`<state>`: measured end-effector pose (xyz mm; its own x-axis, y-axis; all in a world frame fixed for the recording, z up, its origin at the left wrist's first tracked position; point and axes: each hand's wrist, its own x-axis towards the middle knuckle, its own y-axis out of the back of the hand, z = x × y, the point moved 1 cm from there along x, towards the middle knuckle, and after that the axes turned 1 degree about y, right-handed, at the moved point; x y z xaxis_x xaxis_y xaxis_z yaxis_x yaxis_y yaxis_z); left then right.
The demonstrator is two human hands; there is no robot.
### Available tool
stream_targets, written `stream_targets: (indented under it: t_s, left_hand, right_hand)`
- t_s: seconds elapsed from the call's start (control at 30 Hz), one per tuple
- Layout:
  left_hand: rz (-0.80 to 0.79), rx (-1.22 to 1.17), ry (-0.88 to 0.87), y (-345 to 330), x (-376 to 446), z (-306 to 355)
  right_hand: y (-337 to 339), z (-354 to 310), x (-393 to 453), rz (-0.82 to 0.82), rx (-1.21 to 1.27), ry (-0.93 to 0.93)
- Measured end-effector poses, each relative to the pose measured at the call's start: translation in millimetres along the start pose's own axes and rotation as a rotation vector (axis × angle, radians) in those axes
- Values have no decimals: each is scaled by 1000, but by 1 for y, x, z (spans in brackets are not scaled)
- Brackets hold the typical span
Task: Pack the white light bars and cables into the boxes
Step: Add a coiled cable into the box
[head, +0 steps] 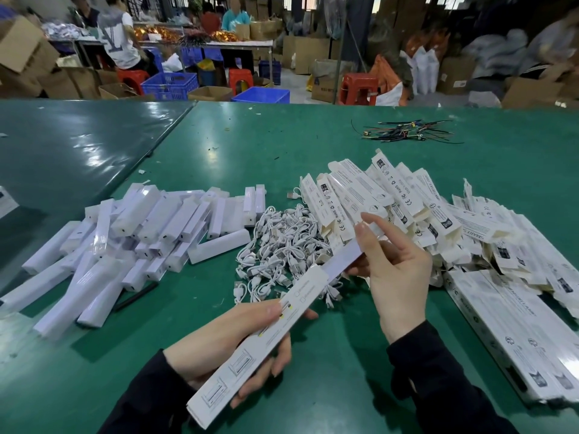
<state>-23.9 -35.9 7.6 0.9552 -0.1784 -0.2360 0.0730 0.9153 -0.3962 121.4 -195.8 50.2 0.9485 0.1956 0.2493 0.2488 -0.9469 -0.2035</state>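
Left hand (250,336) gripped from below, fingers curled up and thumb on top; right hand (396,270) was raised, fingertips pinching, palm turned inward, both forearms in dark sleeves.

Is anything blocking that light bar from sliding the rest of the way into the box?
Nothing visible does. The left hand grips the box, and the light bar is already partly inside its open end. The right hand holds the bar's outer end. The box's inside is hidden.

The table (313,145) has a smooth, shiny green cover, the boxes (404,195) are matt white card, the light bars (219,245) are smooth white plastic, and the cables (282,245) look rubbery.
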Motion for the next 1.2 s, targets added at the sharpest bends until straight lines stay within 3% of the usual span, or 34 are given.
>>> stream_targets:
  t_s: [0.27,0.6,0.8,0.93,1.03,1.2]
  left_hand:
    - [115,40,-106,-4,2,14]
    - [163,190,-334,-11,-4,33]
    - [115,101,-281,-12,-8,35]
    - [215,117,-271,-11,-6,32]
    - [233,176,-247,-11,-3,28]
    - [276,193,-215,-13,1,24]
  right_hand:
    - [-18,7,-15,-404,102,-208]
    - [-12,1,-5,-401,392,-284]
    - [-14,1,-10,-478,181,-101]
    - [-14,6,-12,-538,52,-125]
    - [-16,3,-14,-680,-103,-109]
    - [-14,8,-10,-796,-57,-310]
